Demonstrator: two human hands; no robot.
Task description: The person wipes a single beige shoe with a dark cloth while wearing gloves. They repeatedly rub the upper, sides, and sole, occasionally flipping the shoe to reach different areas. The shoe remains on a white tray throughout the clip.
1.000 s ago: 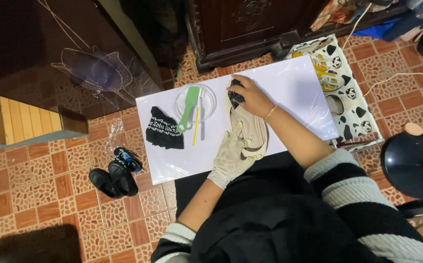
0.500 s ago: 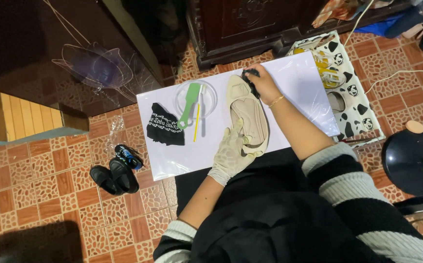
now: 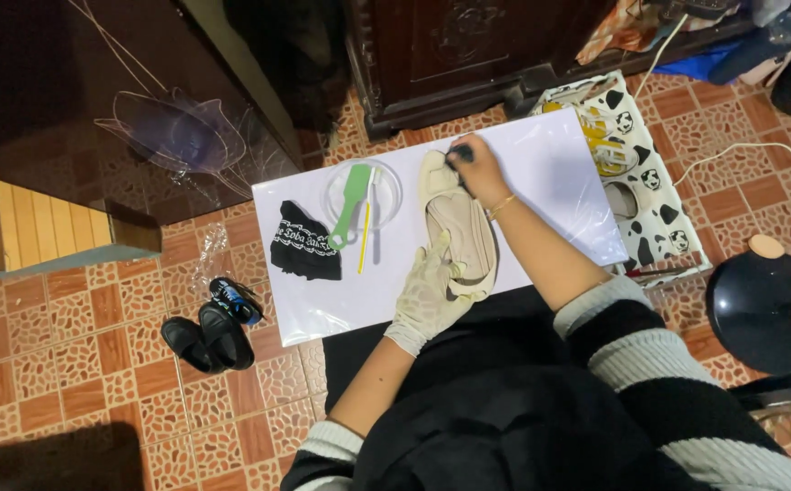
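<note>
A beige shoe (image 3: 457, 227) lies sole-up on a white board (image 3: 550, 164) across my lap. My left hand (image 3: 430, 293), in a cream glove, grips the shoe's near end. My bare right hand (image 3: 474, 166) is closed on a small dark object, which it presses against the shoe's far end. A round clear dish (image 3: 386, 182) on the board holds a green brush (image 3: 352, 204) and thin yellow and white tools. A black cloth with white markings (image 3: 302, 242) lies at the board's left.
Small black shoes (image 3: 206, 338) and a dark packet (image 3: 234, 299) sit on the tiled floor at left. A cow-pattern bag (image 3: 636, 173) lies right of the board. A round black object (image 3: 770, 309) stands at right, dark wooden furniture (image 3: 468, 55) behind.
My right hand has moved with the dark object from the shoe's middle to its far end. The shoe has turned and now lies straighter along the board. My left hand keeps its grip.
</note>
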